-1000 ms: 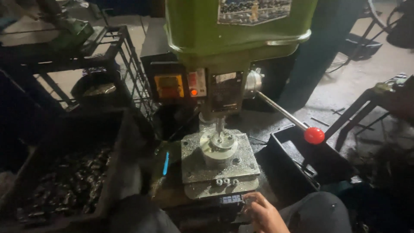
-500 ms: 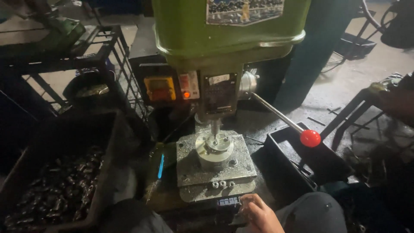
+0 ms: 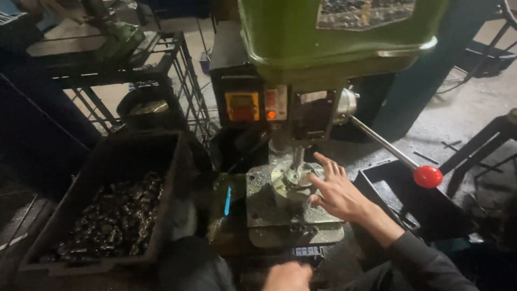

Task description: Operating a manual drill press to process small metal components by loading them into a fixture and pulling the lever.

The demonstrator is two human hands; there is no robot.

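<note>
Here, the right hand is stretched over the drill press table, fingers spread apart and empty, fingertips touching the round metal fixture seated under the spindle. The left hand is seen low by the table's front edge; whether it grips anything cannot be told. A black bin of dark metal parts is placed to the left.

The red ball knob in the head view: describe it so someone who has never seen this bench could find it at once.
Start at the green drill press filling the top centre. A bare metal lever slants down to the right from its side, and the red ball knob caps its lower end, above a black tray. It is the only glossy red sphere among dark, grey things.
</note>
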